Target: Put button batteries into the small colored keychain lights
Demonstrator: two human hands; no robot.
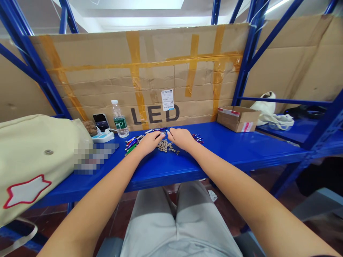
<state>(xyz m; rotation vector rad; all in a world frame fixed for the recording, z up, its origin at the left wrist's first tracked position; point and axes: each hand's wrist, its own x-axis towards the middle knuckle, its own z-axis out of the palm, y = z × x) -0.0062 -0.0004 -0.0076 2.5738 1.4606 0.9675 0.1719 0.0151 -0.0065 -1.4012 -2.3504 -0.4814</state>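
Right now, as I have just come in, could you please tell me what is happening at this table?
A person works with both bare hands over a blue table. The left hand and right hand are close together, fingertips bent around small, slim parts; exactly what each grips is too small to tell. Just below the fingers lies a loose heap of small round pieces. Pen-like items lie beside the left hand, and thin, colourful pieces lie beyond the right wrist.

Single wide head-worn view, from above the person's lap, near the front edge of the desk, facing forward and down across it, toward tall cardboard along its back edge
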